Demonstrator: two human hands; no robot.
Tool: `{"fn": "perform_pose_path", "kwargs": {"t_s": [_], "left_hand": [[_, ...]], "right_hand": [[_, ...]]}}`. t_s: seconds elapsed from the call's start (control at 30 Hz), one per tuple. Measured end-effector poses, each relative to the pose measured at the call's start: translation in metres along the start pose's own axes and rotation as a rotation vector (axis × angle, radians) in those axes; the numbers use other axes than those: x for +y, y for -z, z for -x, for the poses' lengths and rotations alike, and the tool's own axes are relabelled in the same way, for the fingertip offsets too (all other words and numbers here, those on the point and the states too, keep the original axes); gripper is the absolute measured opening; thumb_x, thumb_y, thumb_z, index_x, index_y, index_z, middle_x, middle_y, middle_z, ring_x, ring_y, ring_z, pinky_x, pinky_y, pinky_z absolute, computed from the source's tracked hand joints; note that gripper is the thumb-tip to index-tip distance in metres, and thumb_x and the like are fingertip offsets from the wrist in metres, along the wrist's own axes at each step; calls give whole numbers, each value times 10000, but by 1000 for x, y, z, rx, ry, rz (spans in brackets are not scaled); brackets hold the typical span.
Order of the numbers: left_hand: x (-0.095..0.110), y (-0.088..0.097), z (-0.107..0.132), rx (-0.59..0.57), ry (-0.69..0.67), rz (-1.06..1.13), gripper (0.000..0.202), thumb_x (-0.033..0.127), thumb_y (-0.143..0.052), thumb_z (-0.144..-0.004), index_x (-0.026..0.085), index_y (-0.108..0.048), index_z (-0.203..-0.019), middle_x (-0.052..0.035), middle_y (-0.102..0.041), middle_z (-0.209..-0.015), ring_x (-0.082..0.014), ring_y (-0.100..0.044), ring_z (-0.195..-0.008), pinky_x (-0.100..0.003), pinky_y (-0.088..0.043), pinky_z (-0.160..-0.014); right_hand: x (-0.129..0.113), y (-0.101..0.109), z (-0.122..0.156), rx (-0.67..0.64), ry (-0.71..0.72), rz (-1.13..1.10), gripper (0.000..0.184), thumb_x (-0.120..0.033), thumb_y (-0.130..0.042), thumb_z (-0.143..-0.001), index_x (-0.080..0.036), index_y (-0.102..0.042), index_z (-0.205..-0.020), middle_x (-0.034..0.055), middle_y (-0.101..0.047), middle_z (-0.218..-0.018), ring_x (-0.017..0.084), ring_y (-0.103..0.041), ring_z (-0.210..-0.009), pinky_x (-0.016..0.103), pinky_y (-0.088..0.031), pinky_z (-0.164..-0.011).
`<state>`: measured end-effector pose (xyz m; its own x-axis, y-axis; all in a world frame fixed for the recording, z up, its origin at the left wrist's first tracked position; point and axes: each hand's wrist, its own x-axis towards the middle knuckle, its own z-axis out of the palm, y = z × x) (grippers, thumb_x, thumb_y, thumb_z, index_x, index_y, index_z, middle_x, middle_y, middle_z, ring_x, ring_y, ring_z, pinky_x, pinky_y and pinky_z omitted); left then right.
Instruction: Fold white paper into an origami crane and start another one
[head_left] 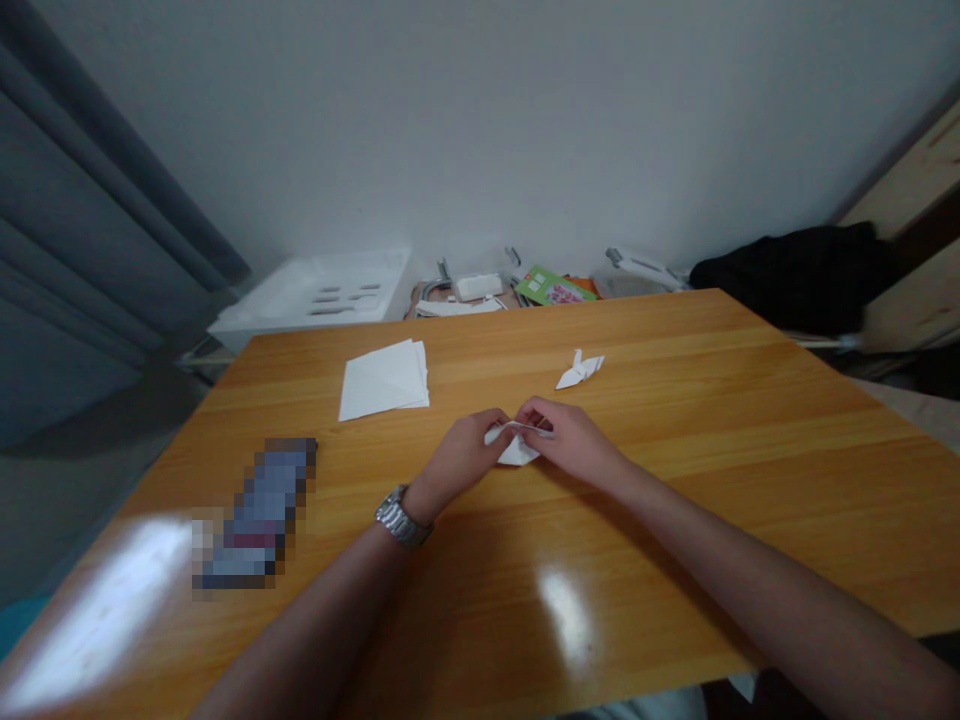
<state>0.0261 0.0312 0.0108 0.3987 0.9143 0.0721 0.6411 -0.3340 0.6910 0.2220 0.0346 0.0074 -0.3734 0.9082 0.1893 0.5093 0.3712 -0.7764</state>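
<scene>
Near the middle of the wooden table, a small folded piece of white paper is pinched between both my hands. My left hand, with a metal watch on its wrist, grips the paper's left side. From the right, my right hand closes its thumb and fingers on the other side. The fingers cover much of the folds. Just beyond my right hand lies a folded white paper crane. Several white paper sheets are stacked at the back left.
A pixelated phone-like object lies at the table's left. Past the far edge are a white tray, a green booklet, cables and a white box. Dark cloth sits at the far right, a grey curtain at the left.
</scene>
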Motion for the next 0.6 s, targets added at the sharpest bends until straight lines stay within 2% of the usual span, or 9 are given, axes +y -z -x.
{"fn": "perform_pose_path", "kwargs": {"t_s": [0.13,0.33,0.6], "left_hand": [[0,-4,3,55,14,21,267,380,-515,-968,186,-689,-910,-33,-722,-825,-183,-649,-736,-264,-407,-638],[2,-12,8,155,41,41,204,350,-558,-947,211,-695,-1008,-45,-752,-931,-200,-690,-820,-264,-466,-708],[2,-15,8,132,58,28,144,236,-585,-897,214,-700,-981,-32,-758,-920,-189,-691,-798,-256,-464,-683]], "right_hand": [[0,-4,5,31,22,-16,67,-249,-618,-926,-206,-665,-909,24,-720,-861,180,-660,-795,274,-451,-712],[0,-9,10,82,48,-4,62,-204,-603,-924,-206,-663,-911,25,-716,-871,181,-655,-800,276,-448,-715],[5,-11,14,72,15,-35,99,-133,-607,-868,-202,-671,-898,14,-714,-854,176,-650,-793,274,-451,-718]]}}
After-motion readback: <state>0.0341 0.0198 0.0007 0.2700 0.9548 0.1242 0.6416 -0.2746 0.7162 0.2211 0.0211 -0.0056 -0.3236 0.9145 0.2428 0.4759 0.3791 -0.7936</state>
